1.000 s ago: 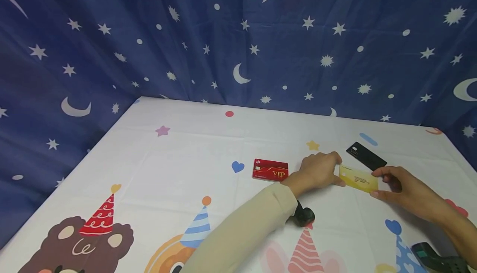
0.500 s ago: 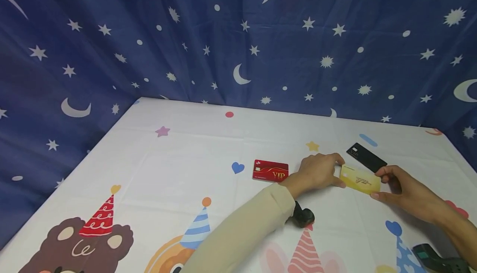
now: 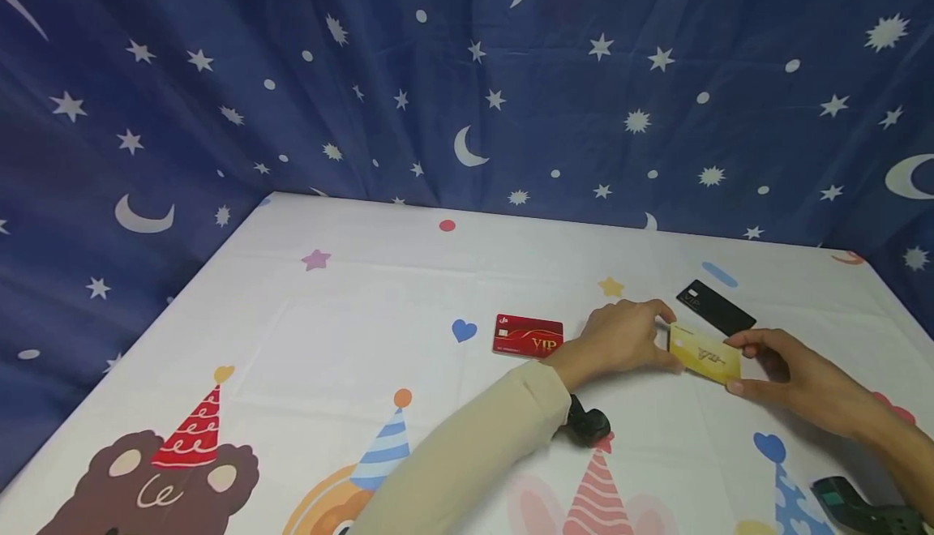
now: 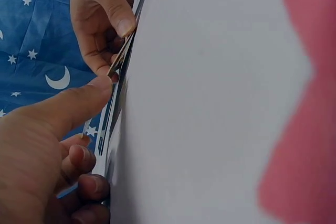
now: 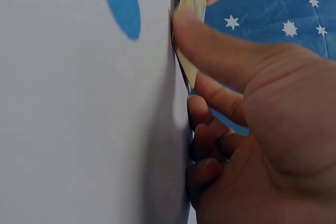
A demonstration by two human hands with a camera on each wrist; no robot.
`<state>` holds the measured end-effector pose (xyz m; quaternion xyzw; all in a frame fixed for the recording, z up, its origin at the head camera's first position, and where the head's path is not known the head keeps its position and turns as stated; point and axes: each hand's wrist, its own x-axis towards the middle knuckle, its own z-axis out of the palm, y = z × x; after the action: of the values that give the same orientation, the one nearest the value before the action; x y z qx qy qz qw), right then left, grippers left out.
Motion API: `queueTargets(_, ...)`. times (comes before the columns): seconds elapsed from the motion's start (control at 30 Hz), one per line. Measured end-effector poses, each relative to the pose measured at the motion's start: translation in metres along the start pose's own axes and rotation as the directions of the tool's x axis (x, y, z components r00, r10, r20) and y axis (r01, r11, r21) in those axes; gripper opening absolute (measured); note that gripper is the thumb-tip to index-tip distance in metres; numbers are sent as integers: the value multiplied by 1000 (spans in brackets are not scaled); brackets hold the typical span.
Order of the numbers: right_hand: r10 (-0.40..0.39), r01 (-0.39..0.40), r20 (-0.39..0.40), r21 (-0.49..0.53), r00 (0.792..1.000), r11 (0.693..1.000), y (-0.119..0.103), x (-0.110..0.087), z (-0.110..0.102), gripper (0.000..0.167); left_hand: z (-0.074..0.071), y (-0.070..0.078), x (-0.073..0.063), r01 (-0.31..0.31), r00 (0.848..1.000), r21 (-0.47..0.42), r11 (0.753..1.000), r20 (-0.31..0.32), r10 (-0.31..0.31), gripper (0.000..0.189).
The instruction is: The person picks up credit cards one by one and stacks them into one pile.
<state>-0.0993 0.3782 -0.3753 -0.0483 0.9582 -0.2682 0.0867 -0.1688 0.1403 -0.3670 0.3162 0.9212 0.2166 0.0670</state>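
A yellow card [image 3: 704, 353] with gold lettering is held by both hands just above the white tabletop, in front of a black VIP card [image 3: 717, 308]. My left hand [image 3: 626, 339] pinches its left end between thumb and index finger. The right hand [image 3: 806, 379] grips the opposite end with thumb and fingertips. Seen nearly edge-on, the yellow card [image 4: 118, 60] spans the two hands in the left wrist view. In the right wrist view my right thumb [image 5: 220, 45] lies over the card's face. A red VIP card [image 3: 527, 335] rests left of the left wrist.
White cloth printed with cartoon animals covers the table [image 3: 379, 300]. A blue curtain [image 3: 365, 73] with stars and moons hangs along its back and left side. Dark wrist-worn devices [image 3: 588, 425] show near both forearms.
The yellow card has shifted slightly right and its tilt has changed a little. Both hands keep their hold with only small finger movements. The red and black cards lie still.
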Motion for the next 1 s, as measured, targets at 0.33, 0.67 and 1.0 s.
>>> queueTargets(0.33, 16, -16, 17, -15, 1000, 1000, -2, -1, -2, 89, -7, -3, -6, -41, 998, -51, 998, -44, 39, 56)
queueTargets(0.67, -37, 30, -99, -67, 994, 997, -15, -3, -4, 78, -23, -12, -12, -109, 992, -78, 991, -74, 103, 56)
queueTargets(1.0, -126, 118, -232, -47, 964, 992, -39, -3, 0, 66, -45, -29, -26, -143, 988, -172, 975, -74, 132, 56)
